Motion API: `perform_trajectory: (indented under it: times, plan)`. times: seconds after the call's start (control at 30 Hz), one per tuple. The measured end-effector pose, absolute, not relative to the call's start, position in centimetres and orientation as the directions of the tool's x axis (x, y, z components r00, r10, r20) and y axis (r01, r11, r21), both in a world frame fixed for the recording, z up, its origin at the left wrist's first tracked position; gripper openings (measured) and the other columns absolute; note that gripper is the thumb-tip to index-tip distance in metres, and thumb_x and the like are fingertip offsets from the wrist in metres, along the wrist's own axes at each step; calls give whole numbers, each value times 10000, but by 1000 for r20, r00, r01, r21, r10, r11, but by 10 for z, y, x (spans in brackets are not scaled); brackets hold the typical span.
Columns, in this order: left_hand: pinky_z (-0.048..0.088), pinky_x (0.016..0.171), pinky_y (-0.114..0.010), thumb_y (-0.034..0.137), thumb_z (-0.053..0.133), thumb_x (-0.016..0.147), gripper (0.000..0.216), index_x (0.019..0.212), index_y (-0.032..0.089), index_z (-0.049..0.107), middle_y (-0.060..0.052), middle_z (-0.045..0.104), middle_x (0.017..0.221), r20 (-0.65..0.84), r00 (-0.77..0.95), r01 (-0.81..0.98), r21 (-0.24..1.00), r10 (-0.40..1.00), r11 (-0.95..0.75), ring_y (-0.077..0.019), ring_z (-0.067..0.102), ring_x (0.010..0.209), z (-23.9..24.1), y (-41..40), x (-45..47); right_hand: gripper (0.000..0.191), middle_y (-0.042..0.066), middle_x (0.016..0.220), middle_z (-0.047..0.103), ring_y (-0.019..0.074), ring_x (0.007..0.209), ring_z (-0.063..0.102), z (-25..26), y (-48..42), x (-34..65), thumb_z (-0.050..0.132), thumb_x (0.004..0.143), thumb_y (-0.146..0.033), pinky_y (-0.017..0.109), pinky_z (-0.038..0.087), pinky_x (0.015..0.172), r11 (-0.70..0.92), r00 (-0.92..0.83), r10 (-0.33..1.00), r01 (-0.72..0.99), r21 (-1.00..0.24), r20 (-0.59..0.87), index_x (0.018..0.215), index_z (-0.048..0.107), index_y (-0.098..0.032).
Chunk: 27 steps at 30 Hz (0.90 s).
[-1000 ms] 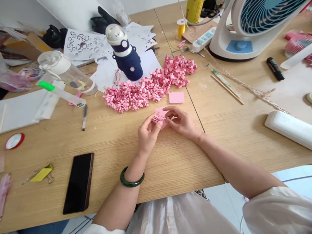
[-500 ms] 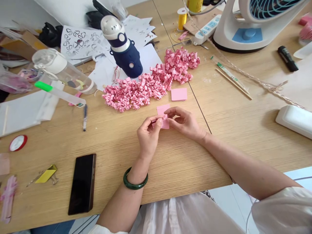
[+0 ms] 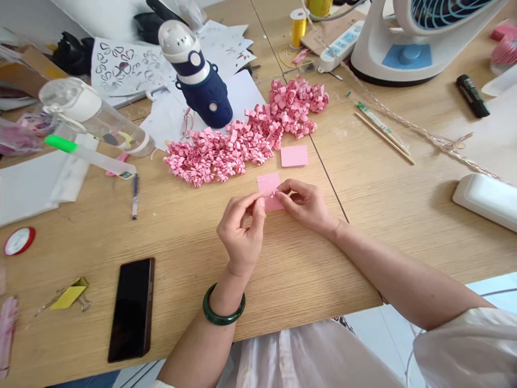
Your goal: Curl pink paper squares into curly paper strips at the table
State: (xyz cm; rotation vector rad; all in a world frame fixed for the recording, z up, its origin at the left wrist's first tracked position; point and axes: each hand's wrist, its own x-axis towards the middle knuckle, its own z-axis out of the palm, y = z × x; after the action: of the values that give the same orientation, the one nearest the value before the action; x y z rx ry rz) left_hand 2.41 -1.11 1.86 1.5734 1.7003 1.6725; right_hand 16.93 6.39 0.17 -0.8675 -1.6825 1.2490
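Between my two hands is a small curled pink paper strip (image 3: pixel 272 193), held at fingertip height over a pink paper sheet (image 3: pixel 267 182). My left hand (image 3: pixel 241 234), with a dark green bangle on its wrist, pinches the strip's left end between thumb and forefinger. From the other side, my right hand (image 3: pixel 307 207) closes thumb and forefinger on the curled end. A second pink sheet (image 3: pixel 294 156) lies flat just beyond. Behind the hands stretches a long heap of looped pink paper curls (image 3: pixel 220 153).
A dark blue bottle (image 3: pixel 210 99) and a clear bottle (image 3: pixel 117 126) stand behind the heap. Nearer me on the left lie a phone (image 3: pixel 131 310), a binder clip (image 3: pixel 70 295) and a pen (image 3: pixel 134 196). A fan (image 3: pixel 398 54), power strip (image 3: pixel 341 46) and wooden sticks (image 3: pixel 383 137) occupy the right.
My left hand has drawn slightly left and away from the right one, so the strip between them shows more. The whole view has shifted a little.
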Motion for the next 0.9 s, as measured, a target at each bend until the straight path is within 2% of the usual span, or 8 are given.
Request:
perform_trajectory:
  times: [0.1,0.2,0.37,0.63,0.77,0.83,0.9]
  plan:
    - [581,600,-210,318,711,909,208,1066,197,772,-24,704,891,278,-371,289,941,886,-175,-86,656,651,16,-10,30,206,24,769,658,100,670,571,4,62,170,610,933,-313,215,462,585,312,-409,875,63,-948,260,818,648,-146]
    - [604,624,-213,331,743,881,224,1050,190,783,-38,733,920,213,-377,211,967,901,-141,-91,680,661,13,-7,32,203,30,784,680,107,675,601,4,61,170,606,941,-321,220,488,596,326,-424,864,59,-943,272,847,665,-151]
    - [612,675,-228,293,700,916,184,1047,196,786,-39,762,916,270,-331,288,941,904,-175,-96,695,669,11,-7,31,204,30,780,679,119,694,626,4,61,170,595,946,-326,229,504,609,307,-447,859,54,-950,252,853,663,-159]
    - [614,719,-248,290,638,959,189,1039,183,772,-44,778,910,292,-311,328,926,905,-186,-126,735,732,7,-6,29,228,23,754,674,93,637,565,7,60,169,611,942,-332,214,455,566,329,-435,860,78,-941,265,823,668,-146]
    - [574,619,-223,310,627,967,209,1043,175,768,-33,755,858,284,-301,346,922,910,-173,-96,673,625,7,-7,28,207,19,750,669,94,648,571,5,60,170,610,942,-302,210,443,562,347,-428,858,76,-935,284,819,663,-144]
    - [531,577,-210,313,633,965,201,1028,181,771,-19,740,821,313,-300,415,893,901,-172,-77,621,573,8,-7,27,183,19,759,670,94,658,571,4,60,171,606,939,-271,208,435,562,379,-429,848,80,-922,311,822,665,-144]
    - [523,624,-217,296,641,961,181,1010,187,777,-21,738,815,386,-281,529,826,879,-194,-88,630,628,11,-8,25,176,20,765,669,93,661,564,4,61,171,600,939,-259,208,426,558,395,-427,844,84,-915,325,824,665,-144]
